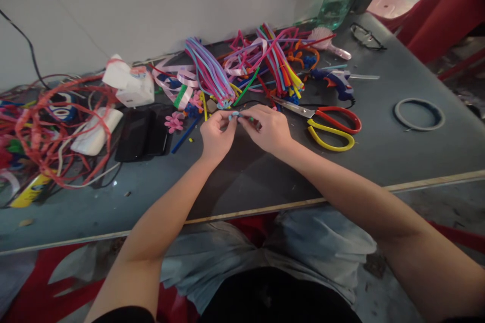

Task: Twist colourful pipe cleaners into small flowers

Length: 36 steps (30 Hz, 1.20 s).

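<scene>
Between my fingertips is a small light-blue piece of pipe cleaner, bent into a little loop. My left hand pinches it from the left side, and my right hand pinches it from the right. Part of the piece is hidden by the fingers. Just beyond the hands lies a bundle of pink, purple and blue pipe cleaners. A second, multicoloured bundle rests to its right. Close to my left hand are a pink pipe-cleaner flower and a dark blue pipe cleaner.
Scissors with red and yellow handles lie right of my hands, near a blue glue gun. Farther right is a grey ring. On the left are black phones, a white box and tangled red ribbon.
</scene>
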Each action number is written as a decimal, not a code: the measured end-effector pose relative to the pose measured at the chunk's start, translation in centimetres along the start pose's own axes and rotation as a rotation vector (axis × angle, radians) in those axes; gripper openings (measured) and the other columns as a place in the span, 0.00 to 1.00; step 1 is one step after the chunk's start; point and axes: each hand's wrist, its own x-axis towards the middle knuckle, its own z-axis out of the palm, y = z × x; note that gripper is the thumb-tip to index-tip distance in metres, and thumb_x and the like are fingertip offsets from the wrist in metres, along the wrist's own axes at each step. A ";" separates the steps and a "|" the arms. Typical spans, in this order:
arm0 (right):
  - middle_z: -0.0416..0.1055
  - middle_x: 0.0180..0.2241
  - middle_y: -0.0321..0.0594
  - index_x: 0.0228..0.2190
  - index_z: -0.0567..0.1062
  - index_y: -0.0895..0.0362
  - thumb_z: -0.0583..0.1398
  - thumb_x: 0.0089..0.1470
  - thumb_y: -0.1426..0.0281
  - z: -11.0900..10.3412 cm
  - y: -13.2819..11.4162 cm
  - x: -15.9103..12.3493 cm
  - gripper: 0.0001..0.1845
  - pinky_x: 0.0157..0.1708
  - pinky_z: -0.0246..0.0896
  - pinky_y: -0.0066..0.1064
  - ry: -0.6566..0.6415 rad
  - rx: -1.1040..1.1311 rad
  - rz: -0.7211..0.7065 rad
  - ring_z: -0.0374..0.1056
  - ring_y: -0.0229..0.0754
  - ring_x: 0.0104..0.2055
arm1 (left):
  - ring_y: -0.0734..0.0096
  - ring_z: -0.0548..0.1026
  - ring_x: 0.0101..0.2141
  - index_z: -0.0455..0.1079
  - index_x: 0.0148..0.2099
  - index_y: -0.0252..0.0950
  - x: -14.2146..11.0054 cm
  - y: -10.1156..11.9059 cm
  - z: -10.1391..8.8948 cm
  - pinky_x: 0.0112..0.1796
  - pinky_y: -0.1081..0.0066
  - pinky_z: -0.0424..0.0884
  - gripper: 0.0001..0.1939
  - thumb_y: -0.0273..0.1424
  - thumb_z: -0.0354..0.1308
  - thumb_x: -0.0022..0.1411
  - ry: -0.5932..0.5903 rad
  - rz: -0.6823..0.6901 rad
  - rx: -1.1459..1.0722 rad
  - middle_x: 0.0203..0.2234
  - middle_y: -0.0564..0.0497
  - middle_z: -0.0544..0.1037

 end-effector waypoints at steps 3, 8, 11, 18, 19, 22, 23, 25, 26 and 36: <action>0.80 0.38 0.42 0.39 0.82 0.56 0.55 0.68 0.65 0.1 -0.1 0.0 0.15 0.30 0.55 0.31 -0.016 -0.072 0.029 0.73 0.39 0.34 | 0.69 0.83 0.29 0.77 0.38 0.36 -0.4 0.7 0.0 0.28 0.74 0.76 0.19 0.48 0.64 0.63 -0.018 0.062 0.062 0.27 0.48 0.84; 0.79 0.38 0.46 0.36 0.80 0.58 0.53 0.70 0.63 -0.2 -0.6 -0.1 0.19 0.28 0.47 0.34 -0.047 -0.182 0.013 0.72 0.41 0.33 | 0.69 0.83 0.31 0.78 0.40 0.36 -0.5 0.8 -0.2 0.26 0.76 0.73 0.15 0.43 0.63 0.64 -0.010 0.125 0.160 0.29 0.48 0.84; 0.79 0.37 0.44 0.37 0.81 0.57 0.56 0.69 0.62 -0.5 -0.4 0.2 0.17 0.29 0.49 0.33 -0.065 -0.112 0.042 0.71 0.40 0.33 | 0.69 0.82 0.29 0.78 0.38 0.37 0.0 0.2 -0.4 0.26 0.75 0.73 0.15 0.45 0.65 0.63 -0.006 0.068 0.121 0.26 0.49 0.83; 0.77 0.36 0.41 0.38 0.80 0.57 0.59 0.64 0.64 -0.5 0.8 0.5 0.12 0.33 0.58 0.30 -0.073 0.139 0.013 0.66 0.37 0.31 | 0.74 0.76 0.24 0.76 0.35 0.37 0.7 -0.6 0.1 0.25 0.74 0.69 0.25 0.55 0.70 0.52 -0.088 -0.143 -0.172 0.23 0.52 0.80; 0.76 0.36 0.41 0.38 0.80 0.57 0.58 0.65 0.64 -0.4 0.9 0.5 0.13 0.33 0.57 0.30 -0.073 0.148 -0.004 0.66 0.38 0.32 | 0.74 0.75 0.24 0.76 0.34 0.37 0.6 -0.5 0.2 0.25 0.74 0.69 0.25 0.55 0.71 0.51 -0.094 -0.159 -0.195 0.23 0.53 0.79; 0.75 0.38 0.44 0.39 0.78 0.58 0.54 0.66 0.64 0.0 1.3 0.6 0.15 0.33 0.56 0.31 -0.095 0.175 -0.056 0.66 0.39 0.35 | 0.76 0.74 0.23 0.76 0.34 0.37 0.3 -0.2 0.4 0.24 0.74 0.68 0.24 0.53 0.71 0.53 -0.100 -0.177 -0.204 0.23 0.53 0.78; 0.75 0.38 0.44 0.39 0.77 0.58 0.54 0.67 0.64 0.2 1.5 0.7 0.14 0.33 0.56 0.31 -0.108 0.185 -0.070 0.66 0.39 0.36 | 0.76 0.74 0.23 0.76 0.34 0.37 0.2 -0.1 0.4 0.24 0.74 0.68 0.23 0.52 0.70 0.54 -0.103 -0.177 -0.197 0.23 0.53 0.79; 0.74 0.38 0.44 0.38 0.75 0.58 0.53 0.66 0.65 0.5 2.0 0.9 0.13 0.35 0.57 0.32 -0.132 0.212 -0.089 0.66 0.40 0.37 | 0.76 0.74 0.24 0.77 0.34 0.36 0.1 0.0 0.4 0.25 0.74 0.68 0.21 0.50 0.71 0.55 -0.106 -0.185 -0.188 0.24 0.53 0.79; 0.73 0.37 0.44 0.37 0.74 0.58 0.53 0.66 0.65 0.7 2.2 1.0 0.13 0.37 0.57 0.32 -0.140 0.234 -0.091 0.65 0.40 0.37 | 0.76 0.74 0.24 0.77 0.34 0.36 0.0 0.1 0.5 0.25 0.74 0.68 0.20 0.48 0.71 0.55 -0.105 -0.195 -0.189 0.24 0.53 0.80; 0.73 0.31 0.38 0.40 0.77 0.58 0.59 0.63 0.48 0.8 3.4 1.3 0.25 0.28 0.58 0.27 -0.004 0.529 -0.025 0.63 0.33 0.28 | 0.78 0.73 0.21 0.76 0.28 0.35 0.7 1.5 0.3 0.24 0.77 0.68 0.20 0.46 0.76 0.45 -0.081 -0.310 -0.359 0.19 0.54 0.78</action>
